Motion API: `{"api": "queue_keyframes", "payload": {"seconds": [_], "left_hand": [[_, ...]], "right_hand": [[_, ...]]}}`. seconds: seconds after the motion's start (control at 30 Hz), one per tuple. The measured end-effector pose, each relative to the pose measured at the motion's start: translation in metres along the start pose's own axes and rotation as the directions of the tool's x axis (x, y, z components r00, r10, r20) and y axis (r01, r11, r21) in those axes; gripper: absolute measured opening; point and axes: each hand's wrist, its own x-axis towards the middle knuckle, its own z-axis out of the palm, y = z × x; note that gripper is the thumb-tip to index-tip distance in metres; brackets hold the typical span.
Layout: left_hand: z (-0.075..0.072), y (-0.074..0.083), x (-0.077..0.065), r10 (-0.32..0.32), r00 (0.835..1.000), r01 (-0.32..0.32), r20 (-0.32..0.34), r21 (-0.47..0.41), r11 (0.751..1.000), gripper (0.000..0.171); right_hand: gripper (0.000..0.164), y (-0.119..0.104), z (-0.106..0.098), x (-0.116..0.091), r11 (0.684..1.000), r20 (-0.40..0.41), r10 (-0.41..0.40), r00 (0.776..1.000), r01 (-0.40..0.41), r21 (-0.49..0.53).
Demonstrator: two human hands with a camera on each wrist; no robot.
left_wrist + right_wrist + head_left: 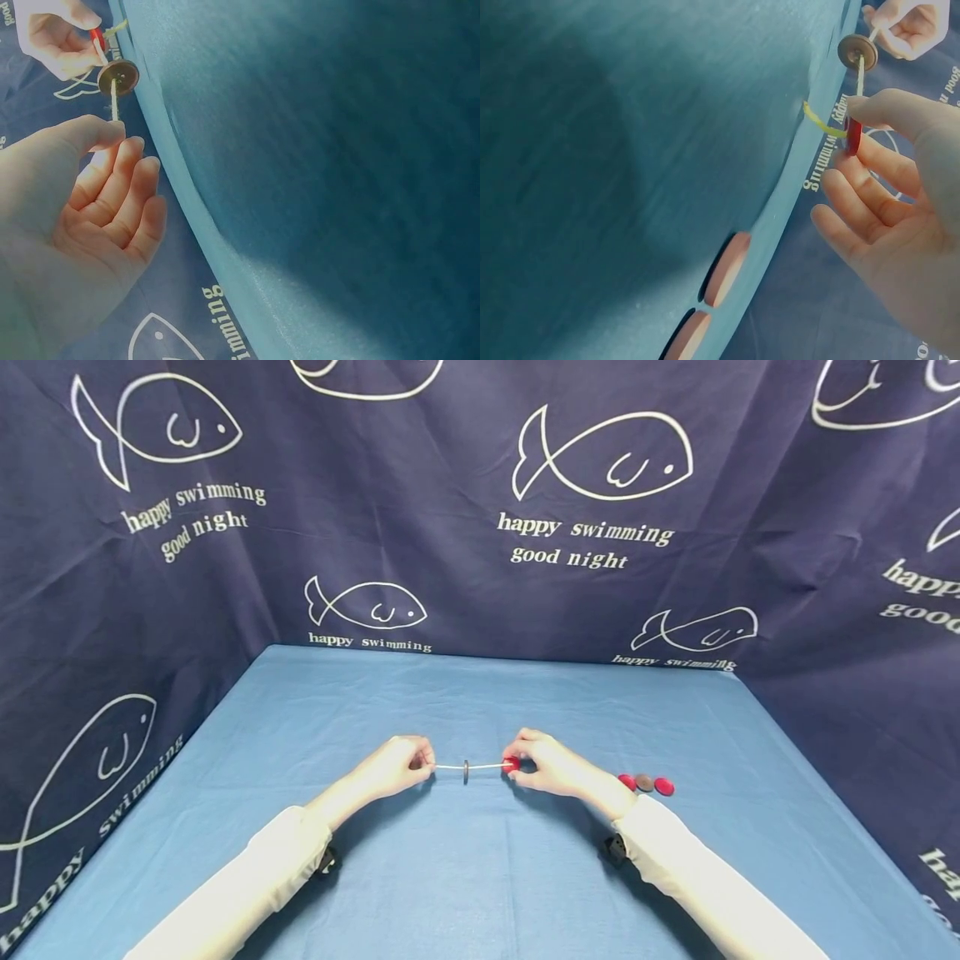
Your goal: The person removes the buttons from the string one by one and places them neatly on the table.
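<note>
A thin pale cord point(487, 767) stretches nearly level between the two hands, above the table. My left hand point(396, 767) pinches its left end between thumb and fingers. Midway along the cord hangs a brown button point(466, 771), threaded through a hole, as the left wrist view shows the button point(118, 77) face-on. My right hand point(553, 766) pinches a red button point(512, 764) by its edge, seen almost side-on in the right wrist view. The cord meets this red button point(853, 136), and a yellowish cord tail point(823, 121) sticks out from its other side.
Beside my right wrist, a red button point(627, 782), a brown button point(644, 782) and another red button point(663, 787) lie in a row on the blue cloth-covered table point(465, 702). A dark fish-print curtain point(465, 510) surrounds the table's back and sides.
</note>
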Motion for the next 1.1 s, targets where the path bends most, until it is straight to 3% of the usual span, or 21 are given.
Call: {"api": "queue_keyframes", "payload": {"seconds": [0.43,0.83,1.1], "left_hand": [[0.0,-0.001,-0.002,-0.005,1.0,0.005,-0.012,0.005,1.0,0.01],[-0.002,0.0,-0.001,-0.016,1.0,0.016,0.002,-0.018,1.0,0.009],[-0.002,-0.001,-0.002,-0.028,1.0,0.028,0.009,-0.023,0.999,0.009]], "right_hand": [[0.015,0.001,-0.005,-0.007,1.0,-0.019,-0.01,1.0,0.01,-0.007],[0.015,0.004,-0.007,-0.011,0.999,-0.009,0.046,0.999,-0.046,-0.003],[0.016,0.006,-0.007,-0.013,0.999,-0.013,0.042,0.999,-0.042,-0.007]]}}
